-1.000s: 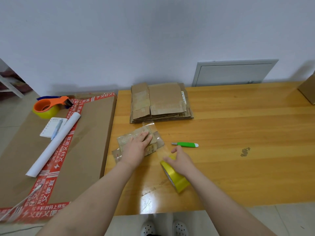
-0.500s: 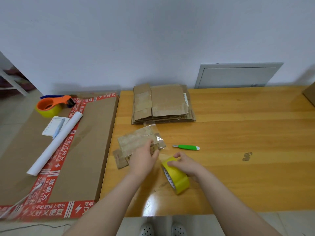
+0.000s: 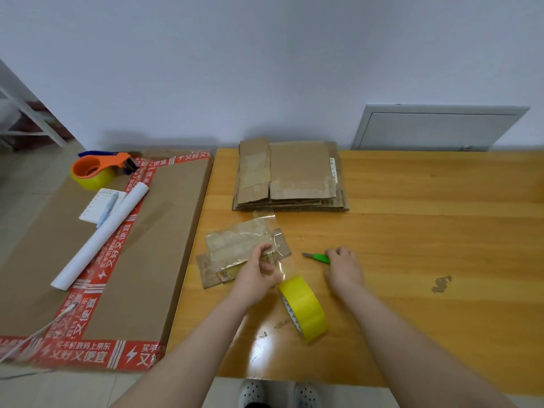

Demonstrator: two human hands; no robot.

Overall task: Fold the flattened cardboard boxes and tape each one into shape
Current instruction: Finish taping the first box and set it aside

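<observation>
My right hand (image 3: 343,267) curls onto the green knife (image 3: 316,257), lying left-right, blade aimed left at the tape strip (image 3: 282,260) my left hand (image 3: 259,273) pinches.

The desk (image 3: 412,231) is glossy orange-yellow wood with faint grain and one dark smudge. The tape roll (image 3: 306,307) is bright yellow; the tape strip (image 3: 286,262) drawn from it is clear. The knife (image 3: 320,257) has a green handle. The flattened boxes (image 3: 294,175) are plain brown. The big carton (image 3: 164,231) is brown, edged in red tape (image 3: 85,353) with white lettering.
</observation>
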